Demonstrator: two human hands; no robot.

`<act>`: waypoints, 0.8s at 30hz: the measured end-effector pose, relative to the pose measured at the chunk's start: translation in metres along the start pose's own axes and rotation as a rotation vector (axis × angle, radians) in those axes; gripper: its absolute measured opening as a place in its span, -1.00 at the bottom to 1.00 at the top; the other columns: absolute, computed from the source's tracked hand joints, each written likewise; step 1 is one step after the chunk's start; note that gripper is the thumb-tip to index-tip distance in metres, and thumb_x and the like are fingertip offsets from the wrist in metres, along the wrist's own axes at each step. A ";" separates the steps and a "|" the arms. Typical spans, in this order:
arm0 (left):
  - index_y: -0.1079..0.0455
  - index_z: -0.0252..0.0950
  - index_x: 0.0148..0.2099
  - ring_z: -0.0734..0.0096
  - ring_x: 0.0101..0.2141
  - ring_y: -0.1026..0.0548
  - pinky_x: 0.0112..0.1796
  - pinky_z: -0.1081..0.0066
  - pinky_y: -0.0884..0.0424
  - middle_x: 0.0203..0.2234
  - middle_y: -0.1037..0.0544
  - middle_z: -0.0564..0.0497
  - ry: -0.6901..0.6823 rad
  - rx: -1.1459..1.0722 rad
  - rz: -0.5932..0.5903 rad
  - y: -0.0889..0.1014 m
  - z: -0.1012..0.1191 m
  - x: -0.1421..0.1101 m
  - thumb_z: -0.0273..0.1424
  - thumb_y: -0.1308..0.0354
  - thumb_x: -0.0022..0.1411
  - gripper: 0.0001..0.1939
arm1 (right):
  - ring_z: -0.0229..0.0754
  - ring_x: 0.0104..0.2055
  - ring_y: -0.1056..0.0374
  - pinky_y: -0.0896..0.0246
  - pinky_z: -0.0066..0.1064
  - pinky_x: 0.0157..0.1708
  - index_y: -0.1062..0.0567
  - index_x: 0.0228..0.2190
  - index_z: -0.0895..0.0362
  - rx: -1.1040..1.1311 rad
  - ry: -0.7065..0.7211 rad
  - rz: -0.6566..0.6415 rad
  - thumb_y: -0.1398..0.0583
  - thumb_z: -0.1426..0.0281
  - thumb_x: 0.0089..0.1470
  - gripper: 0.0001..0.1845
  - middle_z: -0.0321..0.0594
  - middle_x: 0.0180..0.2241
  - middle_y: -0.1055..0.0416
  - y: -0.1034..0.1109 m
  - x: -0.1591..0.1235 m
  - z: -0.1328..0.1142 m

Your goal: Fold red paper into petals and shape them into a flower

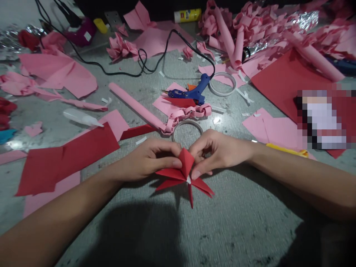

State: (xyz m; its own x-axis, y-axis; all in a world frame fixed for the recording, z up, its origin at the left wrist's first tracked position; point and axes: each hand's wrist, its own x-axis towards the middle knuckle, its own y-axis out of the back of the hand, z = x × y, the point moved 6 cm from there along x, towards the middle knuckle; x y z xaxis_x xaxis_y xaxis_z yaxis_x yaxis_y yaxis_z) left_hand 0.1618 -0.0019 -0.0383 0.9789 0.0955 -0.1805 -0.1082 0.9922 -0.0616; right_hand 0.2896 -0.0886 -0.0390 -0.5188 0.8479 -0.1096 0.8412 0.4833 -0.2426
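A folded red paper flower point(187, 165) with several pointed petals is held low over the table, and a small white patch shows at its centre. My left hand point(151, 157) pinches a petal on its upper left between thumb and index finger. On the other side, my right hand point(215, 154) is closed, its thumb tip at the flower's centre near the white patch; whether something small is between those fingers is hidden. Just behind the hands lies a roll of tape point(188, 122), with a pink paper chain point(186, 114) beyond it.
A blue glue gun point(191, 91) with a black cord point(97, 70) lies behind the chain. Another tape roll point(235, 85) is beside it. Red paper strips point(89, 148) are at left, a red sheet point(280, 85) and blurred phone point(324, 120) at right. Pink paper scraps point(250, 22) fill the back.
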 end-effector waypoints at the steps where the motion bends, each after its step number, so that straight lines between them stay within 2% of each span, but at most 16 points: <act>1: -0.68 -0.32 -0.21 0.38 -0.31 -0.60 -0.24 0.48 -0.48 -0.32 -0.69 -0.06 0.009 0.008 0.000 0.000 0.000 0.000 -0.20 -0.38 0.42 -0.73 | -0.44 -0.61 -0.14 0.03 -0.55 -0.62 -0.63 -0.38 0.24 -0.007 0.003 0.002 -0.50 0.22 0.19 -0.65 -0.42 -0.63 -0.38 0.000 0.000 0.000; 5: -0.68 -0.32 -0.26 0.39 -0.33 -0.58 -0.25 0.49 -0.48 -0.35 -0.69 -0.05 0.000 0.032 0.009 0.001 0.001 0.001 -0.14 -0.39 0.40 -0.67 | -0.45 -0.59 -0.13 0.02 -0.56 -0.59 -0.54 -0.40 0.22 -0.021 0.013 -0.010 -0.43 0.18 0.29 -0.61 -0.45 -0.61 -0.32 -0.002 0.000 0.000; 13: -0.68 -0.31 -0.22 0.41 -0.32 -0.58 -0.24 0.50 -0.46 -0.33 -0.68 -0.03 -0.012 0.056 0.024 0.003 0.001 0.001 -0.16 -0.36 0.42 -0.70 | -0.42 -0.56 -0.13 0.04 -0.53 -0.56 -0.49 -0.36 0.20 0.019 0.018 -0.019 -0.42 0.23 0.29 -0.65 -0.47 -0.58 -0.30 -0.001 0.000 0.000; 19: -0.68 -0.31 -0.20 0.38 -0.31 -0.58 -0.21 0.47 -0.47 -0.33 -0.68 -0.04 -0.036 0.053 0.008 0.001 0.003 0.001 -0.18 -0.35 0.44 -0.71 | -0.45 -0.58 0.00 0.18 -0.52 -0.59 -0.43 -0.47 0.17 0.032 -0.021 0.028 -0.52 0.10 0.13 -0.49 -0.55 -0.60 -0.11 0.001 0.001 0.001; 24: -0.68 -0.29 -0.25 0.40 -0.34 -0.53 -0.25 0.46 -0.42 -0.37 -0.62 -0.02 -0.095 0.128 -0.009 0.000 0.005 0.001 -0.21 -0.36 0.43 -0.73 | -0.45 -0.59 -0.05 0.14 -0.53 -0.61 -0.53 -0.45 0.19 0.090 -0.042 0.002 -0.56 0.12 0.04 -0.52 -0.53 -0.62 -0.21 0.001 0.002 0.001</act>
State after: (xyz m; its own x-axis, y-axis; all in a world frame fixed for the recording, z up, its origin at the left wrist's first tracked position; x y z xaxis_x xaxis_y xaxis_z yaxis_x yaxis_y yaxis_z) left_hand 0.1640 -0.0014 -0.0338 0.9924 0.0879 -0.0864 -0.0826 0.9945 0.0637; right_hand 0.2889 -0.0868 -0.0408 -0.5250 0.8378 -0.1497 0.8258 0.4589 -0.3278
